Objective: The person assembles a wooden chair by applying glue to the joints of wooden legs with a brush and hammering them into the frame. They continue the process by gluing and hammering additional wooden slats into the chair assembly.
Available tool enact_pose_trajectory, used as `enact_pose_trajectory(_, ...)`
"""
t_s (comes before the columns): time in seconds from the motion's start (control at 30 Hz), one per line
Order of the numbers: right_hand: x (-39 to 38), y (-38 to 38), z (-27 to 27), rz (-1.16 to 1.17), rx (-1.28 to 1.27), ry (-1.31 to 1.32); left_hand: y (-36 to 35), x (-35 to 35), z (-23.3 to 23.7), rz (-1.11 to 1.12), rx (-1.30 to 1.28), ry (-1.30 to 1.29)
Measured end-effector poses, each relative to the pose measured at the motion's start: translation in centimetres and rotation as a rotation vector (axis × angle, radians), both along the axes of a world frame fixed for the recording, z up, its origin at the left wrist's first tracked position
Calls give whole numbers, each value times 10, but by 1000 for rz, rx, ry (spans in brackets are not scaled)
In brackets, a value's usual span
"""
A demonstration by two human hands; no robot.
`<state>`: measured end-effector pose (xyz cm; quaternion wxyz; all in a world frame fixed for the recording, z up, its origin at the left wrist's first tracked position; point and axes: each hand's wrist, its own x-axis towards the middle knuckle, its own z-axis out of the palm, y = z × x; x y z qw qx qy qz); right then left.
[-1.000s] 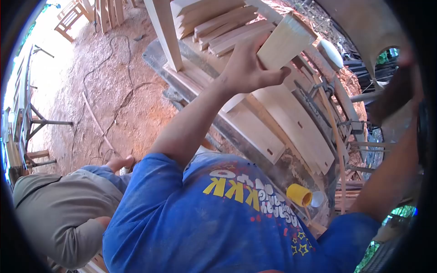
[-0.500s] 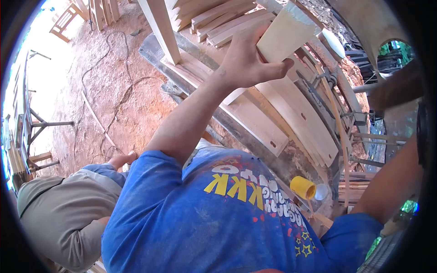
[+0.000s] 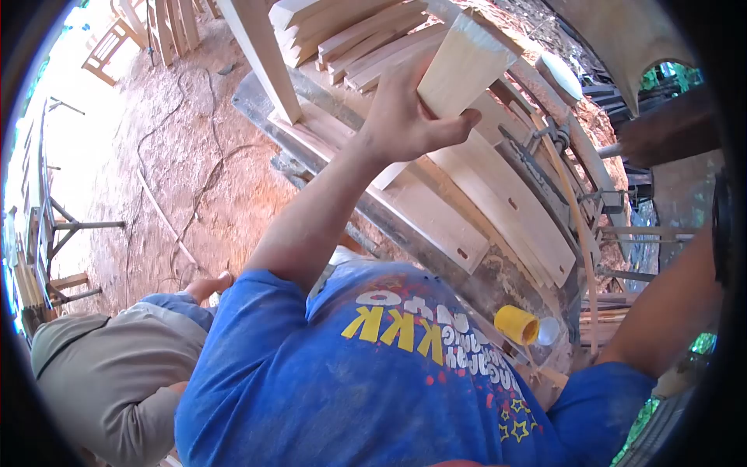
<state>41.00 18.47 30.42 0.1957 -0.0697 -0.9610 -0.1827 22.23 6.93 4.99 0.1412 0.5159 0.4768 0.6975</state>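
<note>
My left hand is stretched forward, its fingers and thumb wrapped around a pale wooden board. The board's far end looks whitish and bright. Below that hand lie long pale planks, some with small slots near their ends. On the right my forearm reaches up to the edge of the picture, with a black band near it; my right hand is out of sight. A blurred dark brown shape crosses the upper right.
A dusty bench carries an upright post and stacked wood strips. A yellow cup lies beside a clear one. Another person bends at the lower left. Cords run over the earth floor.
My left hand, still holding the board, has shifted a little left in the view. The dark brown shape at the upper right has moved up slightly. The whole scene has shifted a bit.
</note>
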Motion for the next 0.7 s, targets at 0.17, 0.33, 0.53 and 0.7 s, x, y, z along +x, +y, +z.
enact_pose_trajectory(0.17,11,4,-16,-40,-20,-114,-1,3,-2,18,38,11)
enact_pose_trajectory(0.33,10,4,12,-29,-46,19,1,0,-3,-43,49,-8)
enact_pose_trajectory(0.53,4,5,15,22,5,191,2,2,-4,-54,35,-65)
enact_pose_trajectory(0.7,15,10,-31,-75,147,-13,3,2,-12,-37,26,-66)
